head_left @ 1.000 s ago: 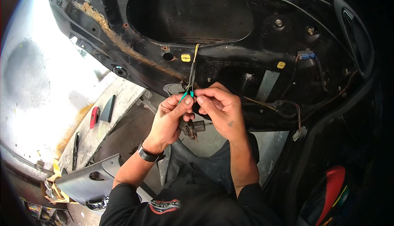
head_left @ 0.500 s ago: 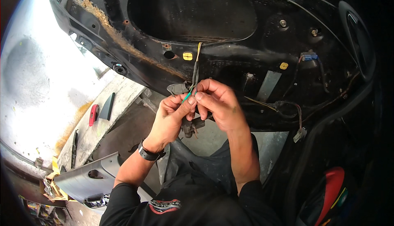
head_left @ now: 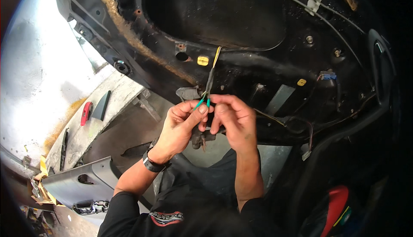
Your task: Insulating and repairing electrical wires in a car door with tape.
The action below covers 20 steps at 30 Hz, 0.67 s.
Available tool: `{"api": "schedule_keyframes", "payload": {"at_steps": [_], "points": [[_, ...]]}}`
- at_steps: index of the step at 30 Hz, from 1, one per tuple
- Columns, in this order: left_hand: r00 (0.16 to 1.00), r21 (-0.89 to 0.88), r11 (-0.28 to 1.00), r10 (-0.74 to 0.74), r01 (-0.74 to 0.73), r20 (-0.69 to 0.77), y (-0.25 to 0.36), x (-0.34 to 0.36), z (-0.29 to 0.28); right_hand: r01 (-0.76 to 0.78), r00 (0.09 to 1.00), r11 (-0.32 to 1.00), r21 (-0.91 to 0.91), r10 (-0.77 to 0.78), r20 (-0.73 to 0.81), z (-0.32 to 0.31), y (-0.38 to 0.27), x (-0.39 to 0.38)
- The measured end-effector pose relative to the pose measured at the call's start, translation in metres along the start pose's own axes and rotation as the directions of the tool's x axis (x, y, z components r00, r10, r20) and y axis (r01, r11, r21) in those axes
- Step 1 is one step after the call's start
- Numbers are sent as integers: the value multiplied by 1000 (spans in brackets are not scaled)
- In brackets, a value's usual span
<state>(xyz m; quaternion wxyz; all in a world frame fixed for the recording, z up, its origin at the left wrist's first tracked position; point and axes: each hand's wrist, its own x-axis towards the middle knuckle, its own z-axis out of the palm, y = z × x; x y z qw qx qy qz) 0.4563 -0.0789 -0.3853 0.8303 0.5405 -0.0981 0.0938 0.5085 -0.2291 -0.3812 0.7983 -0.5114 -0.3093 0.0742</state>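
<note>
Both hands have crept up a touch toward the door panel since 1 second ago, and the pinch on the wires looks tighter. Only 1 view, the head camera. At frame centre the left hand pinches the green wires between thumb and forefinger, and the right hand curls closed on the same strands from the other side. Those wires drop out of a dark harness hanging from the black door panel across the upper frame. Below the fingers sits a grey connector, partly hidden. My read: the wire ends are being worked or joined by fingertip; next calls for a fine, steady twist with little pull on the harness. Panel edges crowd in just above the knuckles; open room lies lower left, over the grey trim piece.
</note>
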Motion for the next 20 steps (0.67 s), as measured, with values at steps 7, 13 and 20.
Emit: {"api": "schedule_keyframes", "payload": {"at_steps": [7, 13, 20], "points": [[996, 143, 987, 79, -71, -51, -9, 1, -2, 65, 996, 992, -110, -58, 68, 3, 1, 19], [987, 381, 917, 150, -115, -64, -6, -6, 3, -6, 1000, 991, -136, 9, 19, 11, -15, 9], [943, 199, 943, 297, -266, -147, -24, 0, 3, 63, 990, 993, -98, -50, 133, -8, 8, 22]]}}
